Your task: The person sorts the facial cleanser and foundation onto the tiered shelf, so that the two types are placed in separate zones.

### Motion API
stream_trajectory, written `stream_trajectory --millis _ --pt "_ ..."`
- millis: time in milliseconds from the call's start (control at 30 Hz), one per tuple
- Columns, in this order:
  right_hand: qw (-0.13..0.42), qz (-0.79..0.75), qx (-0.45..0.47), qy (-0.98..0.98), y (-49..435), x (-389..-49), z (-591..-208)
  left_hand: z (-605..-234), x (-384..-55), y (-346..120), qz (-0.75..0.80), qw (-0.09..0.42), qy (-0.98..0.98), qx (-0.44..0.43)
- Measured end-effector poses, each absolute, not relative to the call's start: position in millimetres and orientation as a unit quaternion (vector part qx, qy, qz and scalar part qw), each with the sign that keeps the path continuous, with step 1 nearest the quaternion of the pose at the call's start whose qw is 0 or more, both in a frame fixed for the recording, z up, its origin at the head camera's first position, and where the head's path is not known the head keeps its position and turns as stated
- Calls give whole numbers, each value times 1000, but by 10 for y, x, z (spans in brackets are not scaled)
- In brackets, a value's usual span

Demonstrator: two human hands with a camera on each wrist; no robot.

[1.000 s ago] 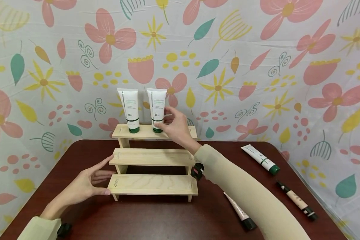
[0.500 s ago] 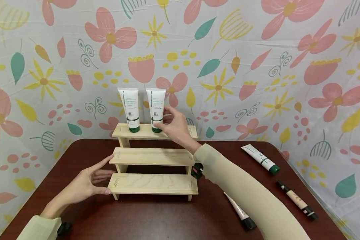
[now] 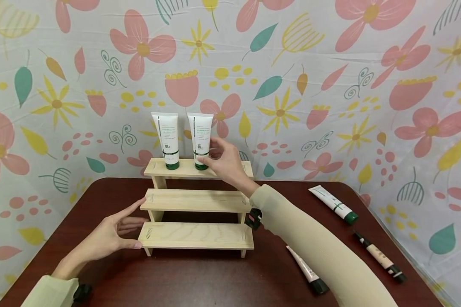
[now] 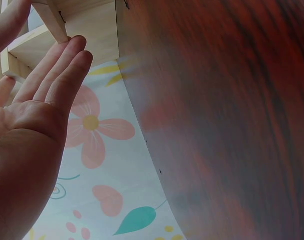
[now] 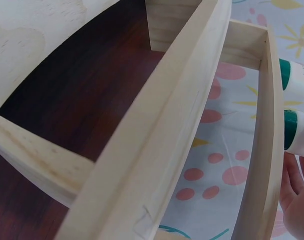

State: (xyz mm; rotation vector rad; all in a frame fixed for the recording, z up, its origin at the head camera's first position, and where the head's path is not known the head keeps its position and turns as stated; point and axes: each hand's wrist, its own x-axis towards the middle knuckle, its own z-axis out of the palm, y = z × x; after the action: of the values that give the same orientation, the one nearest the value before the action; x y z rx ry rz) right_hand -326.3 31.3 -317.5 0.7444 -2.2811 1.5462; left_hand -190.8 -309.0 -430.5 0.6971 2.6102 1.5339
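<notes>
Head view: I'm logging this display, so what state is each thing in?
Pale wooden three-tier rack: standing on dark-red table.
Left white green-capped tube: cap down, on top tier.
Right white green-capped tube: cap down, pinched by right hand.
Third white green-capped tube: lying, capped.
Beige tube with black ends: lying.
Pale-pink black-capped tube: lying, capped.
Left hand: touching rack.

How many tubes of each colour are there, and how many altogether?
White: 3 (left shelf tube, right shelf tube, tube lying on the table)
Pale pink tube: 1
Beige tube: 1
Total: 5
</notes>
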Motion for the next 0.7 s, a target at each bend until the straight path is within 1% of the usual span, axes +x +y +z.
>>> stream_trajectory --millis 700 --pt "134 537 251 -794 300 -3245 -3153 -4309 -1912 -3095 490 9 842 227"
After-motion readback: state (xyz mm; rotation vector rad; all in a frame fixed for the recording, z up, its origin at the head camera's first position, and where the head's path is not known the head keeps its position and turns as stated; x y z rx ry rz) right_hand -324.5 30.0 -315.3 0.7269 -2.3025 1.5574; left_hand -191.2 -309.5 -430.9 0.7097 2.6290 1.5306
